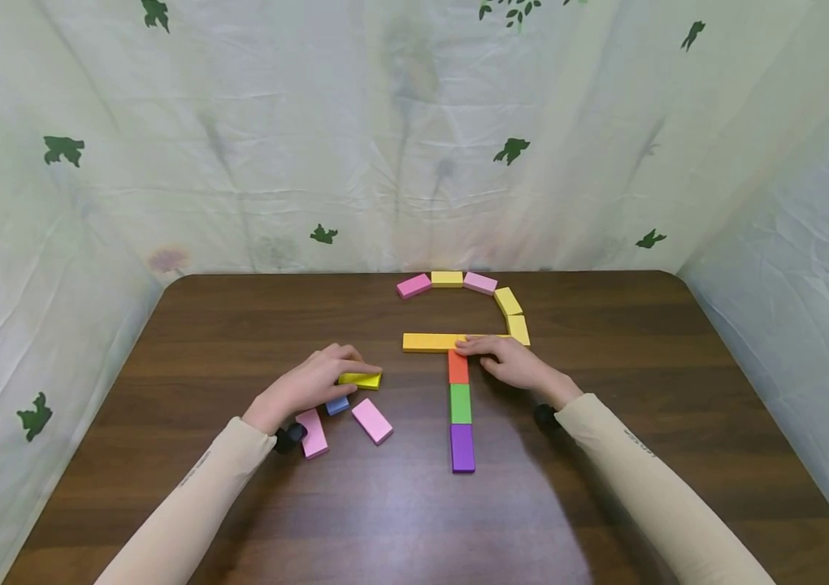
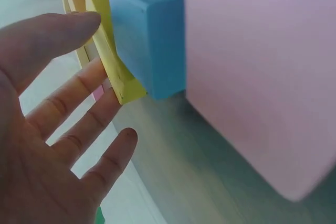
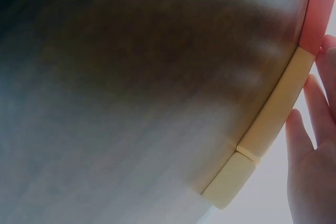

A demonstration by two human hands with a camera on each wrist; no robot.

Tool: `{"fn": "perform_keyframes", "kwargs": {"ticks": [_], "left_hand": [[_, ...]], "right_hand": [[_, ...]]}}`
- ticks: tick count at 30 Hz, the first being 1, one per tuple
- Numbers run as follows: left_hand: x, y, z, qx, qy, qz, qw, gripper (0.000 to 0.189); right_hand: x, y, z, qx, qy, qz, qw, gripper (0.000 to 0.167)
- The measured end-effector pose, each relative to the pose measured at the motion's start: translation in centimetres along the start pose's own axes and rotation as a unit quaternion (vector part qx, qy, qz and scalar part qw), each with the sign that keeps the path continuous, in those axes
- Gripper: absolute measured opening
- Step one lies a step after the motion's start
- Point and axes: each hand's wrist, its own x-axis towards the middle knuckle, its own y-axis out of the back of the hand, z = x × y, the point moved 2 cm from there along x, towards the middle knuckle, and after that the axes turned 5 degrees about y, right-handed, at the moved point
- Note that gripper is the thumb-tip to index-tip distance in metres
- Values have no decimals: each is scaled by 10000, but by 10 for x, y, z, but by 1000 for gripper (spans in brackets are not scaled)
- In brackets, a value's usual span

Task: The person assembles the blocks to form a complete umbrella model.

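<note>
My left hand [image 1: 315,380] has its thumb and fingers on either side of a yellow block [image 2: 113,56], pinching it. A blue block [image 1: 337,405] lies right beside that hand, below the yellow one. My right hand [image 1: 513,361] reaches over a row of orange-yellow blocks [image 1: 429,343], its fairly straight fingertips resting where the row meets a red-orange block [image 1: 458,370]. Below this in a straight column come a green block [image 1: 461,404] and a purple block [image 1: 462,448]. In the right wrist view the fingers [image 3: 302,135] lie along the row's edge.
A curve of blocks bends round above the row: a dark pink block [image 1: 414,286], a yellow block [image 1: 447,279], a light pink block [image 1: 480,283] and two more yellow ones. Two pink blocks [image 1: 372,422] lie near the left wrist. Pale curtains [image 1: 414,162] hang behind the brown table [image 1: 239,325].
</note>
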Motion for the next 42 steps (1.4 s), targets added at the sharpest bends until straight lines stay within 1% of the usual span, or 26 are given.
{"fn": "perform_keyframes", "kwargs": {"ticks": [5,13,19,24,26,32,34,37,42], "left_hand": [[7,-2,1,81,176,-114,9997,40],[12,-2,3,75,492,-59,9987,42],[16,-1,2,-129,782,180,9967,42],[22,2,1,-252,925,418,9945,40],[26,3,0,-235,964,487,9939,40],[39,6,-1,-175,996,699,9924,40],[42,6,-2,-185,1016,764,9917,40],[48,7,-3,-241,1063,836,9905,39],[59,6,-6,-309,1231,904,9878,39]], "right_hand": [[0,0,1,6,4,-1,10000,42],[-1,0,1,-7,-1,6,10000,41],[-1,1,0,31,-26,17,10000,41],[-1,1,-1,23,-55,16,10000,41],[-1,1,-1,41,-40,26,10000,41],[-3,1,-3,-50,387,258,9989,42],[-3,1,-3,-78,447,296,9985,42],[-3,1,-2,-68,347,218,9991,41],[-2,1,-2,-8,45,51,10000,42]]}}
